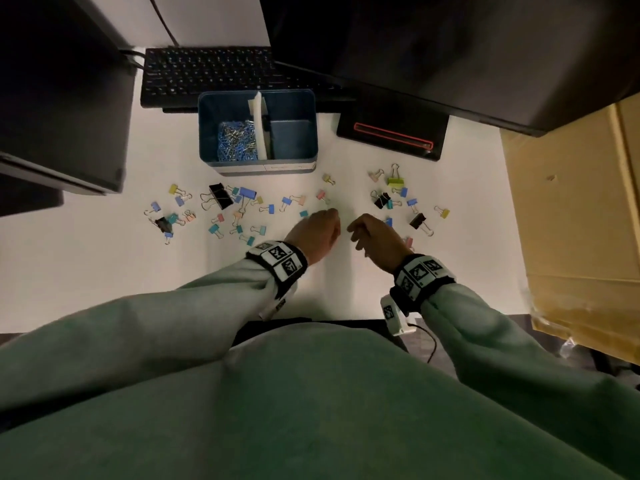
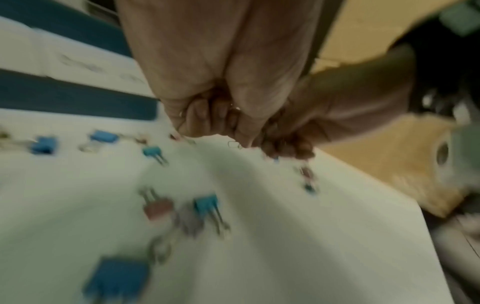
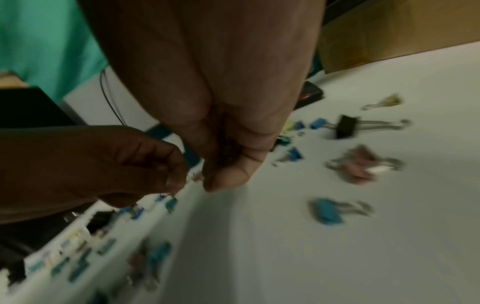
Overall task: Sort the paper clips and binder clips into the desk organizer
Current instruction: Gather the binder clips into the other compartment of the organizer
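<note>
My left hand (image 1: 317, 232) and right hand (image 1: 375, 239) hover close together, just in front of the blue desk organizer (image 1: 258, 129). Both have curled fingers; blur hides whether either holds anything. Paper clips (image 1: 237, 140) fill the organizer's left compartment. Binder clips (image 1: 221, 197) lie scattered before it on the white desk (image 1: 86, 271).

Dim room, white desk (image 1: 86, 271); black keyboard (image 1: 207, 72) at the back, cardboard boxes (image 1: 575, 216) alongside, dark monitors (image 1: 450, 39) overhead
</note>
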A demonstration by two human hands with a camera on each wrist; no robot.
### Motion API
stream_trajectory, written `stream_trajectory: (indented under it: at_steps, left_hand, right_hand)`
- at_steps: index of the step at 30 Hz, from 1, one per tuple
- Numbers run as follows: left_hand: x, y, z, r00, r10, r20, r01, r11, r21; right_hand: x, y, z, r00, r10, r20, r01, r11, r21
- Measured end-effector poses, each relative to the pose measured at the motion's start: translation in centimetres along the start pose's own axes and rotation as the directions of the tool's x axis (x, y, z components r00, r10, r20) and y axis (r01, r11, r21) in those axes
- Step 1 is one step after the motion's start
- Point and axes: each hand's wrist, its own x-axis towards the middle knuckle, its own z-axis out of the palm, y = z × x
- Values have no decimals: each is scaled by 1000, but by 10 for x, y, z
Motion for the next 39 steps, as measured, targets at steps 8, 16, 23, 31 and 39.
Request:
stream_trajectory:
  at_steps: [8,16,23,31,39]
  left_hand:
    - [19,-70,-159,786,-394,-477,251,907,-338]
    - [15,-106,-185,808,-426,-408,294,891,-347]
    - [-73,-173,-153,651,-519,-554,509,840,-189]
    - [-92,-178,-87,695,-693,-189,684,719,-120]
    - [-56,-114,-43,816,-505,-282,510,858,-64]
  right_hand:
    - [81,-162,19,960,-268,-85,281,921,271]
    - [106,-222,43,939,-342,30,340,917,-210]
    - [56,-83,-40,826,-405,-392,142,823,-551]
    - [27,23,-61,793,459,-402,-595,727,-343]
    - [39,-16,14,947,135,-292,-284,779,-559]
